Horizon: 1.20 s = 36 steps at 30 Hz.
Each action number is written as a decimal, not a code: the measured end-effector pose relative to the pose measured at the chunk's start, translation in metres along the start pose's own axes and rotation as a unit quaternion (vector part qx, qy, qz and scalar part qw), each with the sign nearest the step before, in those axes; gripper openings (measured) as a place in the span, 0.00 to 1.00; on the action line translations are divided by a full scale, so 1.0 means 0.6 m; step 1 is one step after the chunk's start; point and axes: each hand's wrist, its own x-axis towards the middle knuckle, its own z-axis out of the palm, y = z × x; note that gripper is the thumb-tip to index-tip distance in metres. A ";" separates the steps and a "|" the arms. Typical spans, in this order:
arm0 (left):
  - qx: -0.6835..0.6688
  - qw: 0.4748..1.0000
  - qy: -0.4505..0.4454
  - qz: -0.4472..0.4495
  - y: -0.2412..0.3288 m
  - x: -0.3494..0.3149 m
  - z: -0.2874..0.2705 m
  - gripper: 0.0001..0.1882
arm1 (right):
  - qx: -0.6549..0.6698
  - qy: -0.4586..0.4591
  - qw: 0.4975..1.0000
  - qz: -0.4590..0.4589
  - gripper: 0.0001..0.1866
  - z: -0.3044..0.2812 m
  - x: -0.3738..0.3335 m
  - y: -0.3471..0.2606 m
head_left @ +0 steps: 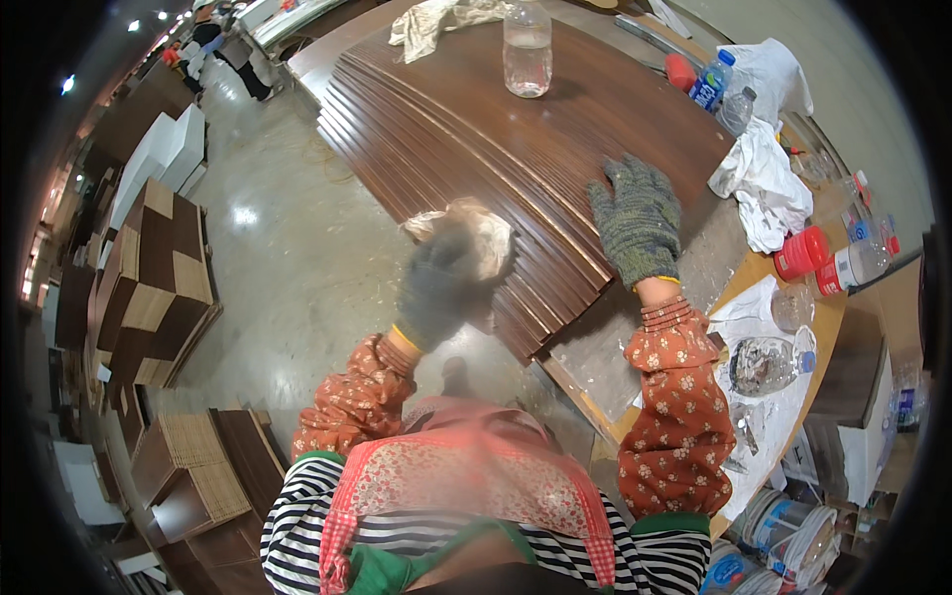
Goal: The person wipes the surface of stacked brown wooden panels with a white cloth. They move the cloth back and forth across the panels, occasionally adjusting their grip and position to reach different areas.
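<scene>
A stack of dark brown wood-grain panels [436, 129] lies in front of me, its edges stepped like a fan along the left side. My left hand [434, 283], in a dark knit glove and blurred by motion, is closed on a crumpled off-white rag [474, 238] at the stepped edges. Flat on the top panel near its right end rests my right hand [638, 218], gloved in grey-green knit, fingers spread and holding nothing. Farther back on the panels stand a clear bottle [528, 55] with some liquid in it and a second crumpled cloth [441, 25].
White rags [764, 183] and several plastic bottles [853, 263] line the right side. A cut-open bottle [764, 365] lies on white paper at the near right. Stacked brown panels [159, 283] stand on the floor to the left. Two people [223, 50] are far off.
</scene>
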 end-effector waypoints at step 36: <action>0.223 0.957 -0.127 0.138 0.118 -0.081 0.050 0.30 | 0.006 -0.008 1.000 -0.007 0.24 -0.003 -0.003 -0.010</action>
